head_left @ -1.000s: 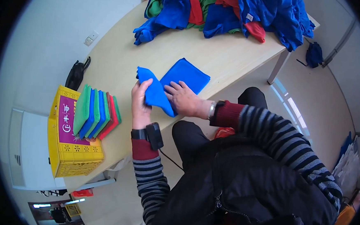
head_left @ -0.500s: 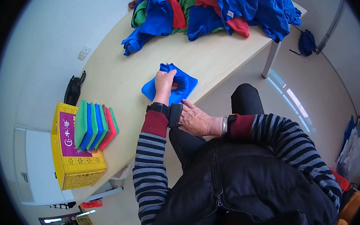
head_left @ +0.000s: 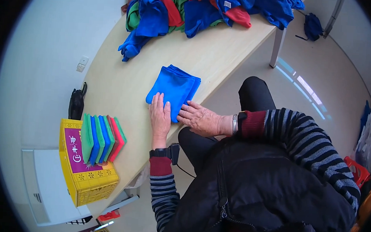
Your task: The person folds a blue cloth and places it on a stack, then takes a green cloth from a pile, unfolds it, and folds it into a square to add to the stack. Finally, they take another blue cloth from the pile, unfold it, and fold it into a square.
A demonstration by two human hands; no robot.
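**Table [head_left: 111, 81], yellow box [head_left: 98, 186], blue cloth [head_left: 172, 86]**

Lower left, green, blue and red folded cloths [head_left: 103, 138] overlap the box; whether inside is unclear. Mid-frame, the blue cloth lies folded, edges layered. The left hand [head_left: 160, 121] lies flat on it; the right hand [head_left: 201, 120], apart, touches its edge.

Cloth pile [head_left: 153, 18] cut off at top, folded blue cloth [head_left: 172, 85] partly hidden beneath hands [head_left: 159, 119]

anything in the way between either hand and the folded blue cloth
Nothing visible: the left hand rests on the near left part of the folded blue cloth, and the right hand lies right at its near right edge.
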